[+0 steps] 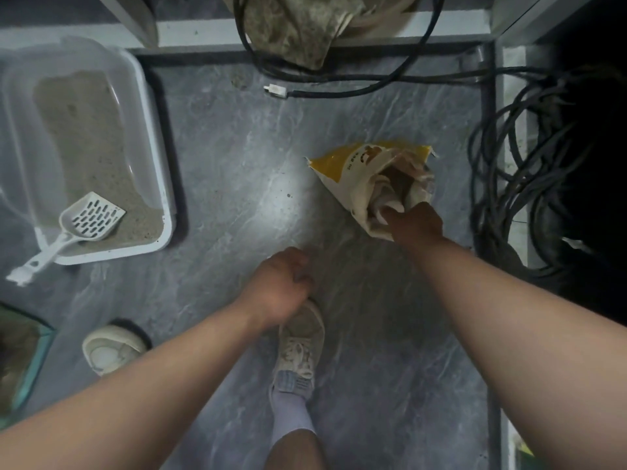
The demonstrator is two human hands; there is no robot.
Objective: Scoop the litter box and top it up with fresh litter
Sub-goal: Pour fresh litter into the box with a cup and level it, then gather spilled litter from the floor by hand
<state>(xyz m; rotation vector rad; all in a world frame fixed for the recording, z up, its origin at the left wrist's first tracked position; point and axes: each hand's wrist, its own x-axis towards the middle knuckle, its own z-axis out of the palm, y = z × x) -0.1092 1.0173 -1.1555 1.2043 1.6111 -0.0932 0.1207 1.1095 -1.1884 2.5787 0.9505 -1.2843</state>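
Litter box (pixel 159 171) sits far left, scoop (pixel 86 220) inside; right hand (pixel 419 223) grips the bag (pixel 342 178) mouth, left hand (pixel 280 288) curled empty: support the bag's base before carrying over to pour

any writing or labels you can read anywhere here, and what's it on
Nothing can be read for certain.
Litter bag: a short line of dark print on the white panel beside the yellow part, too small and blurred to read; the right hand grips the bag's open top.
Scoop, litter box, shoes: no text visible.
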